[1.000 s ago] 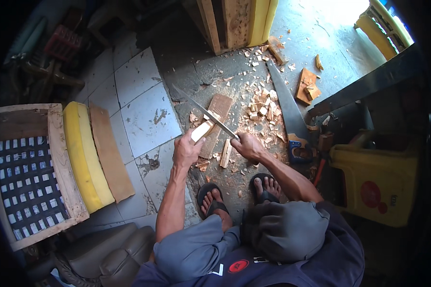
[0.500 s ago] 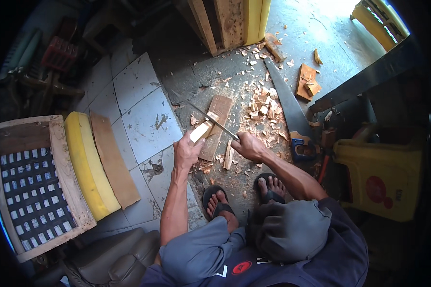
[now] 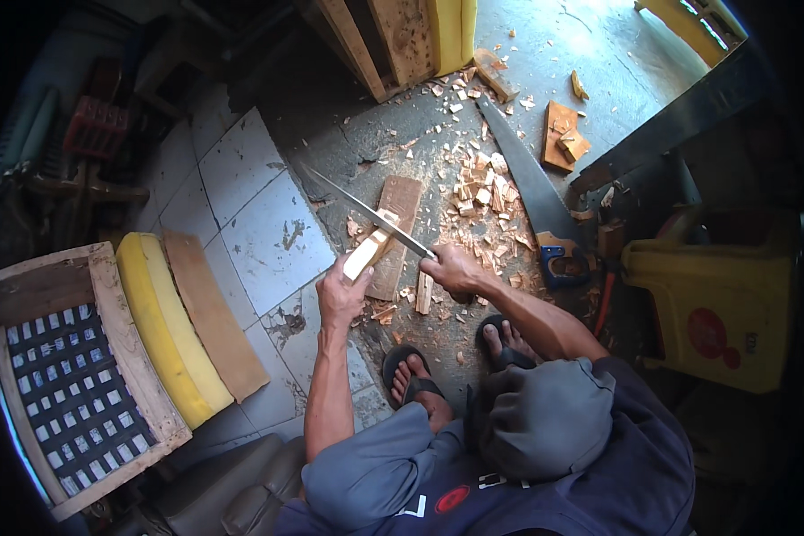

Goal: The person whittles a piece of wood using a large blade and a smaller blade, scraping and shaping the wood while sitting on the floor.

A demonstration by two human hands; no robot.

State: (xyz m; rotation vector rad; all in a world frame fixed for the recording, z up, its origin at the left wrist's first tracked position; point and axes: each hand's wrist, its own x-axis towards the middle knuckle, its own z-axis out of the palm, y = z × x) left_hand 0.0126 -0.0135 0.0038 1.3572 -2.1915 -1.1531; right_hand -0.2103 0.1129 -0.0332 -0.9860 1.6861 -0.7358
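My left hand [image 3: 341, 295] grips a short pale wooden stick [image 3: 370, 247], holding it slanted over a flat wooden block [image 3: 400, 220] on the floor. My right hand [image 3: 449, 267] holds the handle of a long machete [image 3: 366, 212]; its blade crosses the upper end of the stick and points up-left. Wood chips [image 3: 478, 192] lie thick around the block, and a small cut stick [image 3: 423, 291] lies by my right hand. My sandalled feet [image 3: 413, 379] rest just below.
A handsaw with a blue handle [image 3: 536, 201] lies right of the chips. A yellow plastic container [image 3: 722, 304] stands at the right. A wooden frame with woven seat [image 3: 54, 384], a yellow cushion [image 3: 165, 330] and a board [image 3: 213, 314] lie at left. Timber planks [image 3: 393, 40] lean at top.
The machete blade has swung up and leftward, stretching further over the tiles, while my left hand keeps the stick on the block. The view has shifted slightly.
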